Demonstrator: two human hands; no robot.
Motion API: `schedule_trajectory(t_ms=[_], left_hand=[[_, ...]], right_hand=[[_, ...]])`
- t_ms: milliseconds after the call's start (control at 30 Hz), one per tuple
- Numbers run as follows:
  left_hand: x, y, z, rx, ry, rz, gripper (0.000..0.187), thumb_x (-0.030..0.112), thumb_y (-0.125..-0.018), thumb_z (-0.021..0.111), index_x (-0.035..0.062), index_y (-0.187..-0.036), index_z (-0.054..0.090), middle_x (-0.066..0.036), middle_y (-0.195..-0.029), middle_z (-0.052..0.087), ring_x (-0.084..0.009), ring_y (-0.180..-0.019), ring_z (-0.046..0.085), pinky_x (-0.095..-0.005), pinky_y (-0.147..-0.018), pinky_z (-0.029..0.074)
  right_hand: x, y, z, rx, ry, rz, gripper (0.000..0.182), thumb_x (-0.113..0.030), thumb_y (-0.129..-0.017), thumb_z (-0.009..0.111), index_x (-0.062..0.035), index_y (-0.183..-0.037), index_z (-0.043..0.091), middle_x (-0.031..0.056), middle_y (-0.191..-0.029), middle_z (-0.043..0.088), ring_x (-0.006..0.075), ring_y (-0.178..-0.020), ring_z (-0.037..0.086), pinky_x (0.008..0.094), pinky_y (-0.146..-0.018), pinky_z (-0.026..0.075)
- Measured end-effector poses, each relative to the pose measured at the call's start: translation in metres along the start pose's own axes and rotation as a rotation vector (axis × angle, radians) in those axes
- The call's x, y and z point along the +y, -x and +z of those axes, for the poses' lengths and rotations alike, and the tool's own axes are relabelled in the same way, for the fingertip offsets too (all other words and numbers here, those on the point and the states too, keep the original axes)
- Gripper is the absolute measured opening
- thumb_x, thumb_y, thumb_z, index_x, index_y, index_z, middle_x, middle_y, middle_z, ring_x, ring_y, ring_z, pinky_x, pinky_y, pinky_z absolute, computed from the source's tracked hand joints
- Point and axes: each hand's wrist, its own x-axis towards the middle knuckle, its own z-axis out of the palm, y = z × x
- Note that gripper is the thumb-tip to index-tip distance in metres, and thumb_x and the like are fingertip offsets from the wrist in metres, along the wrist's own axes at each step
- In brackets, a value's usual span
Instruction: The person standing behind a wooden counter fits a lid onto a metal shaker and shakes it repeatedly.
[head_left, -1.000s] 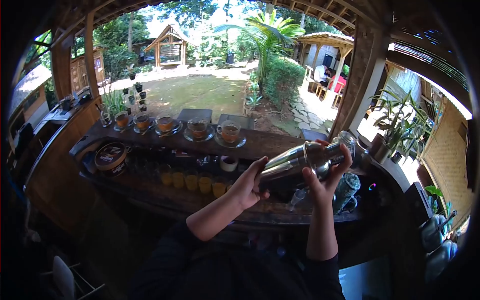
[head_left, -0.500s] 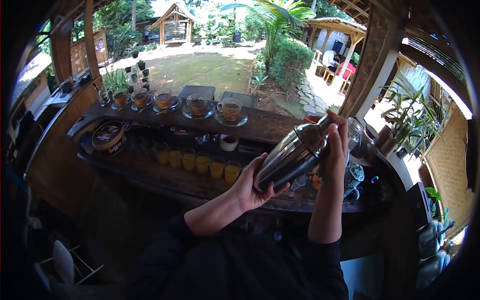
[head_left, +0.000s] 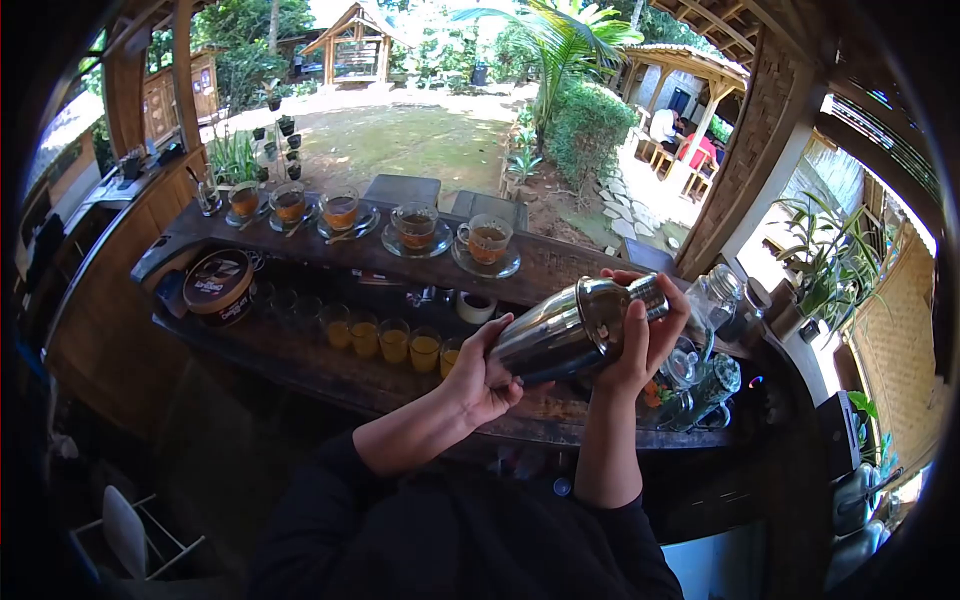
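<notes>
Above the dark brown wooden table (head_left: 300, 362): a shiny silver metal shaker (head_left: 555, 332) was held tilted, capped end higher.
Left hand (head_left: 474, 385): fingers curled around its base.
Right hand (head_left: 636, 352): fingers wrapped around its shoulder and cap (head_left: 649, 289).
Clear glasses of orange liquid (head_left: 395, 346), on the table: a slipped grip could have toppled them.
Cap: if loose, it might have leaked.
</notes>
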Motion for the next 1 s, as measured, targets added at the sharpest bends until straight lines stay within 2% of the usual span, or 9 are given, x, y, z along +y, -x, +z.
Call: schedule_trajectory(t_ms=[400,533,667,700,733,800,867,933,1000], left_hand=[[0.044,-0.015,-0.017,-0.063,-0.034,-0.084,0.052,0.049,-0.085,0.049,0.0079,-0.118,0.050,-0.013,-0.104,0.059,-0.0343,-0.081,0.064,-0.0165,-0.039,0.046],[0.060,-0.027,-0.002,-0.050,-0.091,-0.102,0.050,0.046,-0.085,0.048,0.0071,-0.116,0.051,-0.013,-0.105,0.058,-0.0347,-0.082,0.063,-0.0183,-0.039,0.048],[0.076,-0.016,0.015,-0.286,-0.184,-0.189,0.049,0.038,-0.082,0.054,0.0035,-0.115,0.047,-0.018,-0.107,0.056,-0.0303,-0.087,0.062,-0.0340,-0.059,0.055],[0.075,-0.016,0.027,-0.439,-0.289,-0.095,0.049,0.037,-0.082,0.055,0.0035,-0.116,0.047,-0.017,-0.108,0.056,-0.0294,-0.092,0.060,-0.0368,-0.069,0.052],[0.072,-0.015,0.037,-0.588,-0.387,-0.003,0.049,0.037,-0.081,0.056,0.0035,-0.116,0.047,-0.017,-0.109,0.055,-0.0286,-0.096,0.058,-0.0396,-0.079,0.050],[0.071,-0.015,0.063,-0.562,-0.344,-0.055,0.046,0.034,-0.082,0.056,0.0019,-0.114,0.048,-0.017,-0.106,0.056,-0.0276,-0.100,0.056,-0.0405,-0.089,0.044],[0.070,-0.068,0.057,-0.476,-0.197,-0.277,0.047,0.036,-0.084,0.054,0.0003,-0.114,0.048,-0.017,-0.103,0.058,-0.0268,-0.100,0.057,-0.0409,-0.090,0.045],[0.066,-0.113,0.048,-0.407,-0.307,-0.213,0.046,0.045,-0.083,0.057,0.0065,-0.108,0.052,-0.006,-0.086,0.063,-0.0150,-0.062,0.063,-0.0188,-0.043,0.048],[0.063,-0.115,0.054,-0.435,-0.294,-0.238,0.046,0.044,-0.083,0.056,0.0068,-0.109,0.051,-0.007,-0.092,0.062,-0.0158,-0.072,0.064,-0.0228,-0.053,0.053]], right_hand=[[0.018,-0.016,0.021,-0.077,0.001,0.266,0.037,-0.008,-0.089,0.048,-0.0086,-0.123,0.032,0.0181,-0.107,0.055,0.0232,-0.101,0.054,0.0338,-0.086,0.042],[0.020,-0.020,0.014,0.023,0.275,0.151,0.055,-0.017,-0.083,0.063,-0.0101,-0.125,0.028,0.0166,-0.112,0.052,0.0211,-0.100,0.051,0.0337,-0.086,0.041],[-0.042,0.003,0.046,0.001,0.430,-0.455,0.093,-0.034,-0.060,0.082,-0.0108,-0.129,0.023,0.0199,-0.119,0.043,0.0268,-0.104,0.051,0.0465,-0.091,0.044],[-0.079,0.017,0.044,-0.056,0.575,-0.146,0.092,-0.031,-0.058,0.084,-0.0252,-0.130,0.026,0.0154,-0.117,0.042,0.0311,-0.104,0.051,0.0509,-0.087,0.046],[-0.048,0.001,0.069,-0.114,0.096,-0.972,0.087,-0.030,-0.059,0.083,-0.0353,-0.128,0.030,0.0093,-0.115,0.043,0.0358,-0.104,0.051,0.0527,-0.086,0.045],[-0.044,0.003,0.055,-0.150,0.213,-1.082,0.085,-0.033,-0.059,0.083,-0.0342,-0.126,0.031,0.0049,-0.114,0.043,0.0400,-0.103,0.051,0.0546,-0.084,0.046],[-0.039,-0.008,0.018,-0.148,0.698,-0.797,0.089,-0.027,-0.060,0.083,-0.0291,-0.125,0.022,0.0138,-0.120,0.042,0.0404,-0.108,0.047,0.0534,-0.086,0.044],[-0.015,-0.024,-0.006,-0.076,0.744,-0.476,0.087,-0.024,-0.065,0.080,-0.0207,-0.129,0.020,0.0203,-0.124,0.040,0.0361,-0.116,0.044,0.0506,-0.096,0.037],[-0.020,-0.023,-0.005,0.081,0.679,-0.282,0.090,-0.026,-0.064,0.081,-0.0165,-0.129,0.020,0.0208,-0.125,0.038,0.0365,-0.116,0.044,0.0501,-0.095,0.038]])
